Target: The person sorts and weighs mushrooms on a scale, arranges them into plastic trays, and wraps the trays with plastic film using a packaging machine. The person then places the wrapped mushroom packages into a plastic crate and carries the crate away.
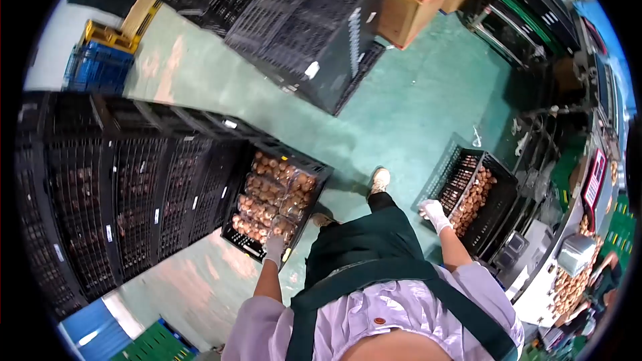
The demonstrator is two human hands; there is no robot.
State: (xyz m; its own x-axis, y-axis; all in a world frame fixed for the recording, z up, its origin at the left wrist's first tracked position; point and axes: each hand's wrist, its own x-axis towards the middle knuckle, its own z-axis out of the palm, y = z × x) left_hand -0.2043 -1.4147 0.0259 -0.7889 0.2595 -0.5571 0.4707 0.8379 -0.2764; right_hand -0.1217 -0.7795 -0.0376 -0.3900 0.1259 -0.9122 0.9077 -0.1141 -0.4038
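Observation:
My left hand (273, 247), in a white glove, is at the near edge of a black crate (324, 172) holding clear bags of brown mushrooms (262, 189). Its fingers are too small and dim to make out. Over on the right, my right hand (435, 214), also gloved, rests at the near left rim of another black crate (498, 207). Its fingers are bent at that rim. Loose brown mushrooms (473, 200) lie inside this second crate, which stands on the floor.
Tall stacked black crates (137, 180) stand at the left. More black crates (304, 27) and cardboard boxes (408, 7) are ahead. A worktable with mushrooms (568, 287) runs along the right, with a co-worker (605, 274) beyond. Green floor (421, 100) lies between.

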